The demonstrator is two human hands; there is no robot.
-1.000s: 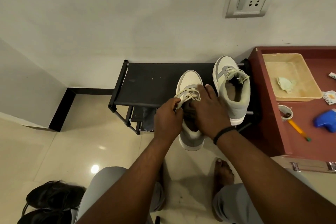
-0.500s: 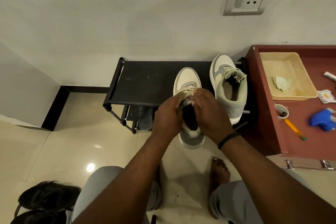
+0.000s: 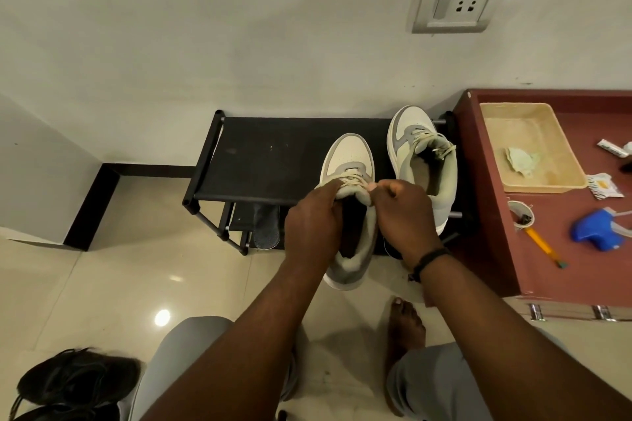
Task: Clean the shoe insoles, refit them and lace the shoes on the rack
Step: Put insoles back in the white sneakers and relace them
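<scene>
1. Near shoe (image 3: 349,161): cream toe, grey trim, on the front edge of the black rack (image 3: 266,154), heel overhanging toward the person. Cream laces (image 3: 352,181) cross its tongue.
2. Left hand (image 3: 313,225): fingers curled on the shoe's left collar and lace area; whether they pinch a lace end, cannot tell.
3. Right hand (image 3: 403,215): fingers together, pinching a lace end just right of the tongue.
4. Second shoe (image 3: 424,161): just right of the first, fully on the rack, laces loosely gathered, mouth open.
5. Dark insole (image 3: 265,229) on the rack's lower level, left of the hands.
6. Red-brown table (image 3: 485,215), right of rack: beige tray (image 3: 533,181) holding a crumpled pale green cloth (image 3: 521,161); small cup (image 3: 520,214) with dark contents, unidentifiable.
7. Black shoes (image 3: 71,383) on the floor, lower left.
</scene>
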